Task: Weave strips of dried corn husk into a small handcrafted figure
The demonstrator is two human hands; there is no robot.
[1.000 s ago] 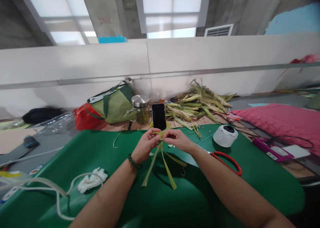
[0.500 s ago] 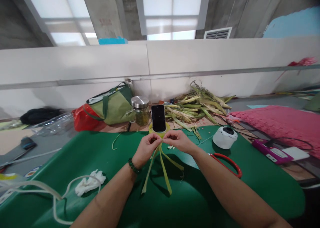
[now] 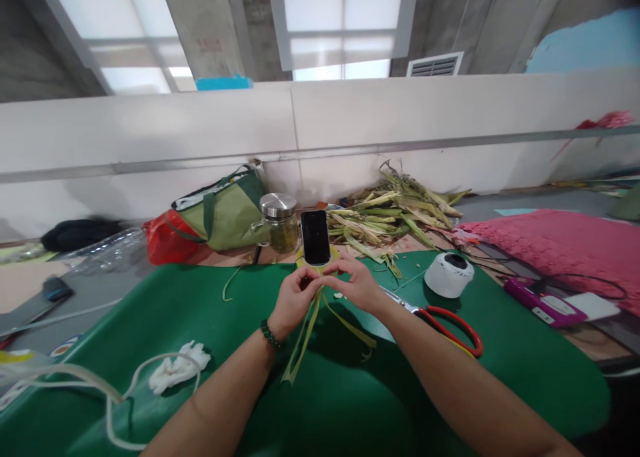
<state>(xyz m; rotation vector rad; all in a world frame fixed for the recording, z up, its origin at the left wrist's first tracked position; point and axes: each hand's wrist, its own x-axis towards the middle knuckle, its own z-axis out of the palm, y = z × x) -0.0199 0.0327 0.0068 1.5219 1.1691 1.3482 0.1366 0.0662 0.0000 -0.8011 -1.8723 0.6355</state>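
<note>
My left hand (image 3: 296,303) is closed in a pinch on pale green husk strips (image 3: 307,340), which hang down over the green mat (image 3: 235,403). Against it, my right hand (image 3: 356,285) is closed too, its thumb and fingertips meeting the left ones at the top of the strips. The exact grip point is hidden by the fingers. One strip slants away to the right under my right hand. Just beyond my fingers a phone (image 3: 315,237) stands upright on a yellow base (image 3: 334,252). Red-handled scissors (image 3: 453,327) lie beside my right forearm.
A heap of dried husks (image 3: 400,207) lies at the back, near a lidded glass jar (image 3: 281,230) and a green bag (image 3: 230,213). To the right are a white roll (image 3: 449,275) and a purple box (image 3: 543,302). Crumpled tissue (image 3: 180,367) and a white cable (image 3: 113,410) lie left.
The strips have swung together, two now hanging close at the left. My right hand has turned slightly, its fingers lifting and spreading a little. More of the scissors shows.
</note>
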